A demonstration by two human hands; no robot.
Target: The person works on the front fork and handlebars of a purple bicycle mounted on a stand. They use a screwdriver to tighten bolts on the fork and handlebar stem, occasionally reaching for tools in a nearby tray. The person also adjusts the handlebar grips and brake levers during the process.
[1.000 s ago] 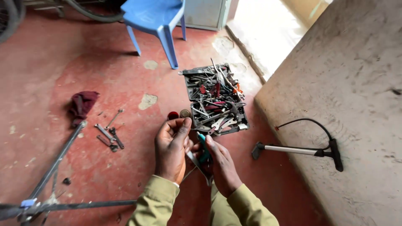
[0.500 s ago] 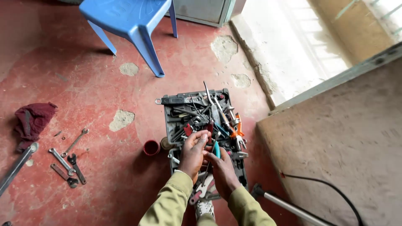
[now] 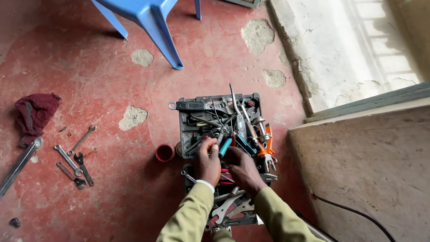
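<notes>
Spanners [image 3: 74, 157] left of toolbox [image 3: 186, 130]

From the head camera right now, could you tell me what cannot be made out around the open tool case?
- Head view: the tools under the left hand and right hand are hidden by the hands.
- What carries the teal handle is hidden in the clutter; which hand grips it is unclear.
- The tool case near edge is covered by the sleeves.
- The blue chair is cut off by the top edge.
</notes>
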